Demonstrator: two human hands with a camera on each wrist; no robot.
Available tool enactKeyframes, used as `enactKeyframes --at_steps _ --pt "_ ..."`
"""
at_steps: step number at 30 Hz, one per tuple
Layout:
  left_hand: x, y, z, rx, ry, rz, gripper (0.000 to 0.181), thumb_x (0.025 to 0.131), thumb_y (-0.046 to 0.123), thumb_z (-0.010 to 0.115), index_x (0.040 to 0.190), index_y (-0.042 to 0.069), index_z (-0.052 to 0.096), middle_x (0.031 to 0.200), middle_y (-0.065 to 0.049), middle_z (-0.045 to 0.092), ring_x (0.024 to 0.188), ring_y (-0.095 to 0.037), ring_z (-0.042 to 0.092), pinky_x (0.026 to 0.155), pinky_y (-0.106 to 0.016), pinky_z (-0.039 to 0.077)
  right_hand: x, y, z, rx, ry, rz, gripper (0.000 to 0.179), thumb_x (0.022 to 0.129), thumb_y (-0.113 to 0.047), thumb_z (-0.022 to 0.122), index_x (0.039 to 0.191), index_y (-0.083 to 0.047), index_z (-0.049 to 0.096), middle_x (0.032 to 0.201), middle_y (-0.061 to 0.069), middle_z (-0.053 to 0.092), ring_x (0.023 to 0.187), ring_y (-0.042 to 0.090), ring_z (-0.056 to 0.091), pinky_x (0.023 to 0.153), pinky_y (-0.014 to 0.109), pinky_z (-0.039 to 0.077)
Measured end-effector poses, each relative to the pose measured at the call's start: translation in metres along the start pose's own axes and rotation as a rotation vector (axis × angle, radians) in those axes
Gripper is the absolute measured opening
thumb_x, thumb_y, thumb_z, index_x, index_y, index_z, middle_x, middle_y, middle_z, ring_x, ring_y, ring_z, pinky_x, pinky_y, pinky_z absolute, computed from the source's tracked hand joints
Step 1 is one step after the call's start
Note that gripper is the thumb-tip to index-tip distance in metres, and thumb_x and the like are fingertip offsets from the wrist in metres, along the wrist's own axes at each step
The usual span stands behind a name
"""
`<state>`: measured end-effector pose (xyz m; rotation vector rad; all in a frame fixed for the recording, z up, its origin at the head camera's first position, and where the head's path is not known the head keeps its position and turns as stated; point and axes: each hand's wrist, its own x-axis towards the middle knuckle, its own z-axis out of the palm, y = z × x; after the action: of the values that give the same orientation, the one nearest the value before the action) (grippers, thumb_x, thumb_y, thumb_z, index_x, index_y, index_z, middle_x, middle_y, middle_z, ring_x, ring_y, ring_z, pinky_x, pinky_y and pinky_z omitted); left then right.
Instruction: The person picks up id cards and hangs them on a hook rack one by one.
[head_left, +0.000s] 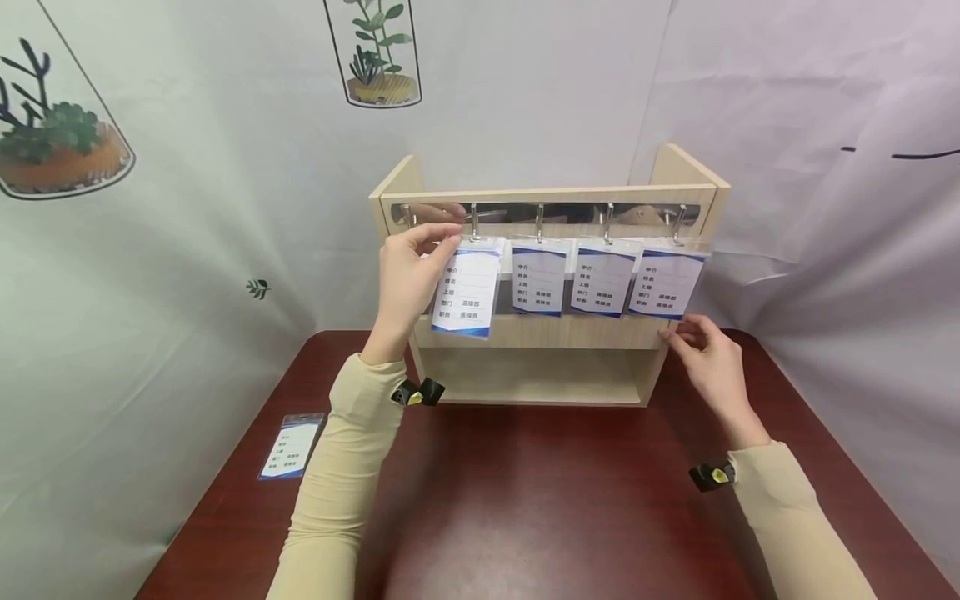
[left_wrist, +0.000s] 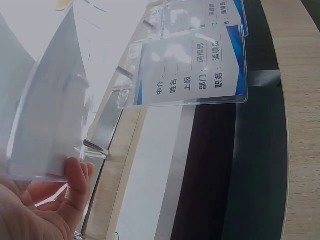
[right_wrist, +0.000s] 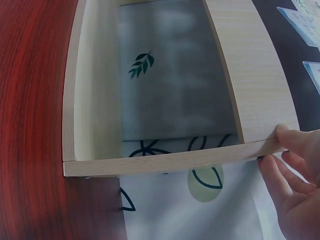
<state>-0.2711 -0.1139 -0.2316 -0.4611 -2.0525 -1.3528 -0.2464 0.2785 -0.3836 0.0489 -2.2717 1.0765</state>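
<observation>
My left hand (head_left: 408, 271) pinches the upper left corner of an ID badge (head_left: 468, 293), a printed card in a clear plastic sleeve. The badge's top is near a metal hook (head_left: 474, 218); in the left wrist view a hook (left_wrist: 97, 149) shows beside the sleeve. Whether the hook passes through its slot, I cannot tell. Three similar badges (head_left: 538, 278) hang from hooks to the right. My right hand (head_left: 712, 362) pinches the right side edge of the light wooden rack (head_left: 540, 333), thumb on the front in the right wrist view.
Another badge (head_left: 291, 447) lies on the dark red table (head_left: 525, 500), left of my left forearm. At the far left of the rail, a hook (head_left: 408, 215) bears no badge. Behind the rack hangs a white cloth (head_left: 525, 100) with plant prints.
</observation>
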Motion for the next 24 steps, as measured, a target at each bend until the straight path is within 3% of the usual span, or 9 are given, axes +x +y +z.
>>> enactKeyframes --at_steps 5,11,16,24 --pt "-0.001 -0.003 0.001 0.024 0.007 0.005 0.018 0.095 0.014 0.071 0.108 0.004 0.078 0.097 -0.009 0.075 0.076 -0.015 0.064 0.06 -0.018 0.048 0.0 -0.001 0.0 0.004 -0.001 0.0 0.037 0.094 -0.022 0.073 0.121 0.003 0.065 0.106 0.024 0.072 0.081 -0.023 0.048 0.07 0.001 0.04" --pt "-0.004 -0.008 0.002 0.018 0.013 0.073 0.019 0.094 0.012 0.072 0.11 0.002 0.076 0.1 -0.011 0.075 0.08 -0.019 0.067 0.069 -0.02 0.053 -0.001 -0.002 0.001 0.009 0.005 0.004 0.037 0.094 -0.021 0.073 0.12 0.004 0.065 0.106 0.024 0.072 0.081 -0.024 0.048 0.07 0.001 0.04" --pt "-0.006 -0.012 0.003 0.005 0.0 0.123 0.022 0.092 0.009 0.074 0.112 0.0 0.075 0.1 -0.014 0.074 0.082 -0.022 0.069 0.069 -0.021 0.054 -0.001 -0.002 0.002 0.013 0.004 -0.002 0.037 0.095 -0.02 0.073 0.12 0.004 0.064 0.107 0.024 0.071 0.081 -0.024 0.048 0.07 0.001 0.04" --pt "-0.009 -0.016 0.006 -0.012 -0.014 0.151 0.026 0.092 0.006 0.073 0.118 0.001 0.072 0.108 -0.012 0.072 0.086 -0.021 0.066 0.07 -0.025 0.054 -0.001 -0.002 0.001 0.003 0.007 -0.005 0.037 0.095 -0.021 0.073 0.12 0.004 0.065 0.108 0.024 0.071 0.081 -0.025 0.047 0.07 0.001 0.04"
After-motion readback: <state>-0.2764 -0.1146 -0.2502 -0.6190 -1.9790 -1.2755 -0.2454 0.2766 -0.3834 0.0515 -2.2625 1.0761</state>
